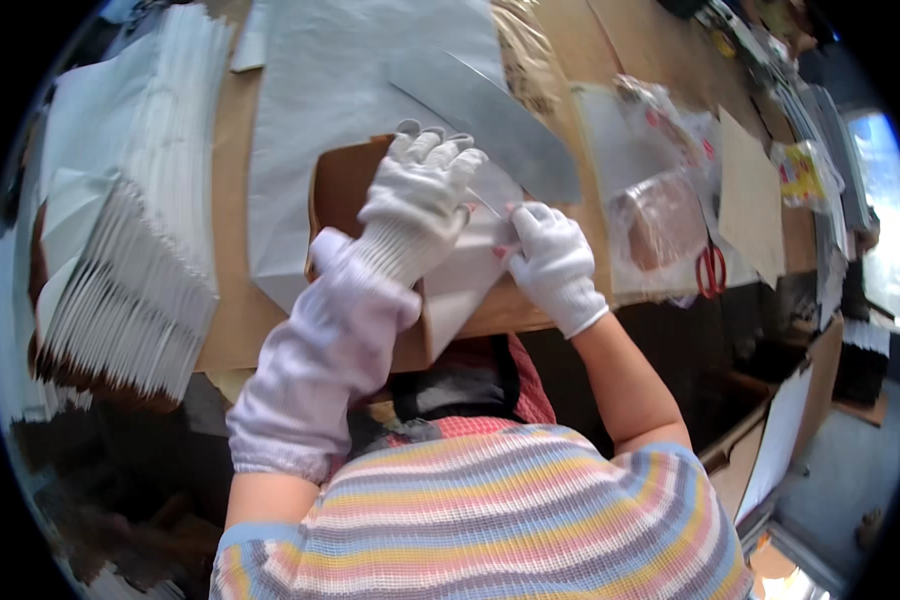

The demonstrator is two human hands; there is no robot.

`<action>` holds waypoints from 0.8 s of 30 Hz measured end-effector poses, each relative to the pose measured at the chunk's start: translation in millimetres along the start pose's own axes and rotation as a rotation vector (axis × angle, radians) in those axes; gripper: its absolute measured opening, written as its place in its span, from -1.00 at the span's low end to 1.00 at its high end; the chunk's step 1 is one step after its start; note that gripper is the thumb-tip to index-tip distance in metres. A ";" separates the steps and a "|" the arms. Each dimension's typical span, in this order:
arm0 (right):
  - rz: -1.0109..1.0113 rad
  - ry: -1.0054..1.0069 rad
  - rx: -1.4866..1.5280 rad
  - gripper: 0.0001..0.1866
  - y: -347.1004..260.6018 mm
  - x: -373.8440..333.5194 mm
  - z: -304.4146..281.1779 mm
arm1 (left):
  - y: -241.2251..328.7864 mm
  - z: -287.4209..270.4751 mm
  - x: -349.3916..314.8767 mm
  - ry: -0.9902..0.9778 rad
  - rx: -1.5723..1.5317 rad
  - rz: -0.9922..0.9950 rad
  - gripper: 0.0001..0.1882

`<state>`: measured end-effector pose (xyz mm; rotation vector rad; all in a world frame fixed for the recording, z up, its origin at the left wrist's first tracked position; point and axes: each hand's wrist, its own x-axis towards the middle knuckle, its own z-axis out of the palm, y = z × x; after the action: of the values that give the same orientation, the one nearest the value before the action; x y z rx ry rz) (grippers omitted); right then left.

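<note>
My left hand [416,190], in a white knit glove and a pale sleeve, lies across a brown board [342,190] and the white paper [457,290]. Its fingers are stretched out. To its right, my gloved right hand [553,262] has its fingers closed at the edge of the folded white paper, which hangs over the table's near edge. Part of the paper and board is hidden under my left hand. A flat grey sheet [505,125] lies just beyond both hands, on a larger white sheet [320,80].
Tall stacks of folded white paper pieces [135,280] stand at the left. On the right are a plastic-wrapped brown piece [662,222], red-handled scissors [710,268], a beige card [750,195] and a yellow packet [798,175]. Cardboard [240,330] covers the table, its near edge close to my body.
</note>
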<state>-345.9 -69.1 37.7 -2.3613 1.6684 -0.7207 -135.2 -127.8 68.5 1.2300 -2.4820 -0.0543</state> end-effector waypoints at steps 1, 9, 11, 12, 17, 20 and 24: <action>0.029 -0.045 -0.077 -0.73 -7.1 0.8 -1.4 | -17.9 -24.2 -12.9 0.223 -0.155 0.031 -0.48; 0.079 -0.262 -0.130 -0.79 3.4 18.4 7.4 | -122.0 -69.4 -191.1 -0.261 -0.039 -0.767 -0.62; 0.047 -0.240 -0.117 -0.80 8.2 17.4 12.4 | -118.8 -69.5 -182.0 -0.401 -0.042 -0.837 -0.75; 0.035 -0.244 -0.088 -0.81 10.7 15.0 11.1 | -121.3 -60.2 -187.5 -0.373 0.011 -0.814 -0.77; 0.089 -0.215 0.002 -0.85 8.5 2.8 19.8 | -137.4 -79.4 -149.3 -0.263 -0.548 -1.281 -0.79; 0.221 -0.139 0.405 -0.86 -26.1 0.7 37.4 | -127.3 -190.3 -110.1 0.086 -0.553 -0.673 -0.92; 0.026 -0.105 0.664 -0.80 -123.9 91.7 51.8 | -189.6 -291.1 -112.2 0.383 0.323 -0.362 -0.86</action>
<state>-193.2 -115.7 68.3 -1.8632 1.1681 -0.9451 170.4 -121.0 268.1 1.6327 -1.9670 0.4614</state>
